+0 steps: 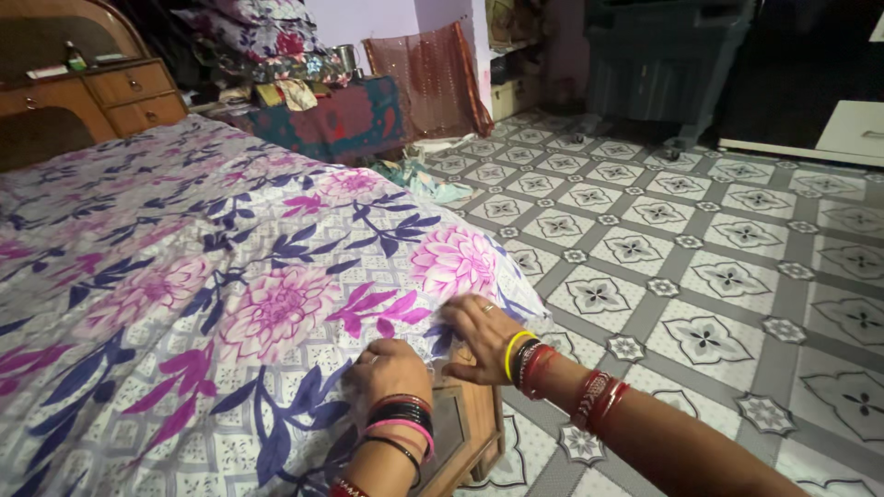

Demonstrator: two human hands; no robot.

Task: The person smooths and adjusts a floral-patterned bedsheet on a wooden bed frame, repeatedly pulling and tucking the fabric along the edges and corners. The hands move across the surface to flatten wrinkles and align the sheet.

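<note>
The floral bedsheet (230,276), grey-white with big pink blooms and purple-blue leaves, lies spread over the bed and hangs over its near corner, where both hands are at work on it. The left hand (391,368) sits right at that corner, knuckles up, its fingers curled down into the cloth and closed on a fold of the sheet at the edge. The right hand (481,333) lies just beside it, a little farther along the edge, palm down and fingers spread flat on the sheet, pressing rather than gripping; a ring shows on one finger. Both wrists carry stacks of bangles, black and pink on the left, yellow, dark and red on the right, with more red ones farther up the forearm. Under the hands the wooden bed frame (470,433) pokes out below the sheet's hem. To the right the patterned tile floor (700,267) stretches away in grey and white flower squares. Past the far end of the bed stand a wooden headboard with drawers (120,92), a heap of folded cloth (276,46) and a reddish drape (428,78) hanging by the wall.
</note>
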